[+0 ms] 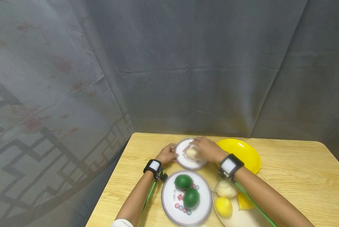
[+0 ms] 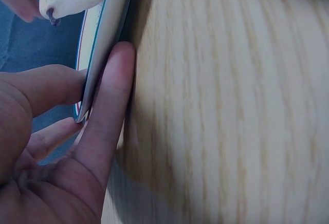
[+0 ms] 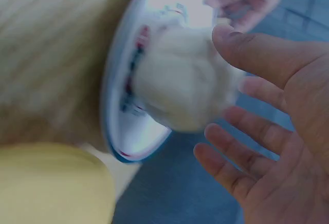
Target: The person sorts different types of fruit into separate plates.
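Pinching the small plate point(image 1: 182, 161) with the left hand point(image 1: 168, 154) — seemingly placing the pale fruit point(image 1: 191, 153) on it, right hand point(image 1: 210, 149) spread wide — probably needing to lift clear next

In my head view I see grey cloth point(image 1: 186, 63) up top, a yellow plate point(image 1: 243, 150) lower right, green fruits point(image 1: 191, 197) at bottom centre.

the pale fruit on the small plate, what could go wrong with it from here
The pale fruit might roll: it looks rounded, and the right hand has its fingers spread, not wrapped round it. The small plate could tilt and shift the fruit if the left hand lifts, since it pinches the rim at one side, a finger underneath.
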Demonstrator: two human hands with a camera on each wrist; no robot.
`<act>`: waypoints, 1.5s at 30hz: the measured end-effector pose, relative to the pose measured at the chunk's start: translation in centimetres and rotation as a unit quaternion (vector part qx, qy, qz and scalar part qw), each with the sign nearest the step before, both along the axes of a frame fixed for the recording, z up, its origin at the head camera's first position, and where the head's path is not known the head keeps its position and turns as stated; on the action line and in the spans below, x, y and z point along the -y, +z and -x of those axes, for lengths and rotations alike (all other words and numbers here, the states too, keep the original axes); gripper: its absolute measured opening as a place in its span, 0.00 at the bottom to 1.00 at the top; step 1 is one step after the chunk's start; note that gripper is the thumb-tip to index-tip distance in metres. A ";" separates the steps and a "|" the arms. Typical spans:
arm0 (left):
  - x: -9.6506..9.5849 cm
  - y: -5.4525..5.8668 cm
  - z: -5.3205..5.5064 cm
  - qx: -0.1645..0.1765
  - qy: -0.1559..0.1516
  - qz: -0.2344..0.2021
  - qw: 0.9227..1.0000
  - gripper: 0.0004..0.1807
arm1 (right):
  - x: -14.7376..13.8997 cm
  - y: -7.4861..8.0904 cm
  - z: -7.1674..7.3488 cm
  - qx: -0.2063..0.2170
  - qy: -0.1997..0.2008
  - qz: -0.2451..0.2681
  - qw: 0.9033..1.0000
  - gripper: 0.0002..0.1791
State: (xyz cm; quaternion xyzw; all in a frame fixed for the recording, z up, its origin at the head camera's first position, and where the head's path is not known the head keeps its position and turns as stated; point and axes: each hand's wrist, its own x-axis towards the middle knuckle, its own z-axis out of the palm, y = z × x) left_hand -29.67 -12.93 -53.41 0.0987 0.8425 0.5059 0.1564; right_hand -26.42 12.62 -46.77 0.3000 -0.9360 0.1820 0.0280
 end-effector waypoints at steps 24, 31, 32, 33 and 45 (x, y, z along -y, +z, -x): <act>1.4 -1.0 1.0 -0.003 0.005 -0.017 1.000 0.34 | -7.1 -0.5 -16.3 -0.099 0.056 0.022 0.993 0.35; 1.2 -1.3 1.3 0.003 0.012 -0.021 1.000 0.33 | -7.2 -2.3 -17.8 -0.097 0.050 0.027 0.994 0.35; 1.1 -1.3 1.2 0.004 0.012 -0.021 1.000 0.33 | -7.2 -2.5 -17.9 -0.107 0.051 0.026 0.993 0.34; 1.1 -1.3 1.2 0.004 0.013 -0.020 1.000 0.33 | -7.2 -2.7 -18.0 -0.117 0.053 0.024 0.991 0.34; 0.6 -0.7 0.9 0.001 0.015 -0.011 1.000 0.33 | -7.0 -4.1 -18.9 -0.067 0.071 -0.019 0.995 0.29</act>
